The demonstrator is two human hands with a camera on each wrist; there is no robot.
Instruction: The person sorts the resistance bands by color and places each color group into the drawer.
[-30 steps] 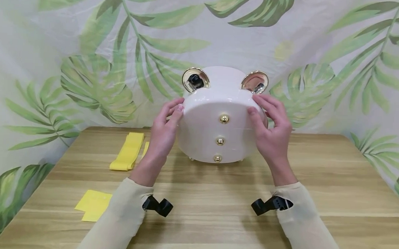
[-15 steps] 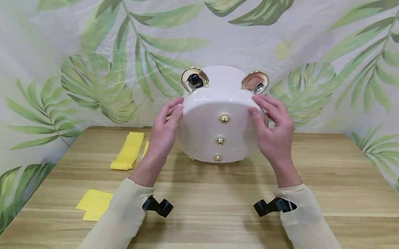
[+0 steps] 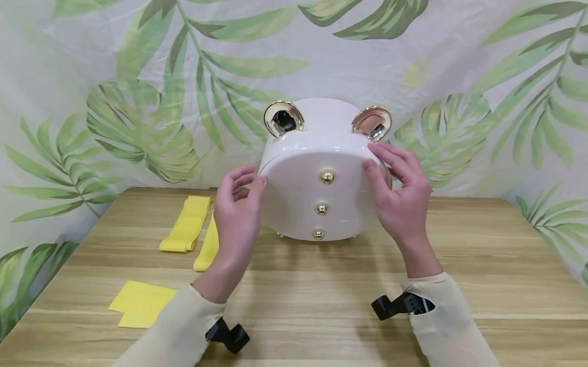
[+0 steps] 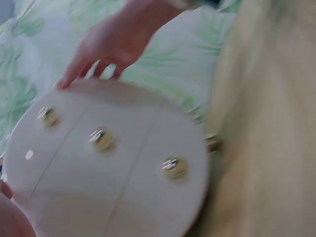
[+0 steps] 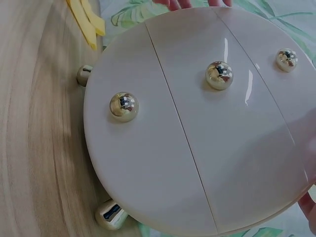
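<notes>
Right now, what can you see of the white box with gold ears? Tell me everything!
The white box is glossy, rounded, maybe plastic. Two lines split its front into three bands, each with a round gold knob. Two gold ears sit on top. It stands upright on gold feet on the table; the left hand and right hand touch its sides.

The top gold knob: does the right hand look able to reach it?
Probably yes: the right hand touches the white box beside the top gold knob, with nothing seen in between.
</notes>
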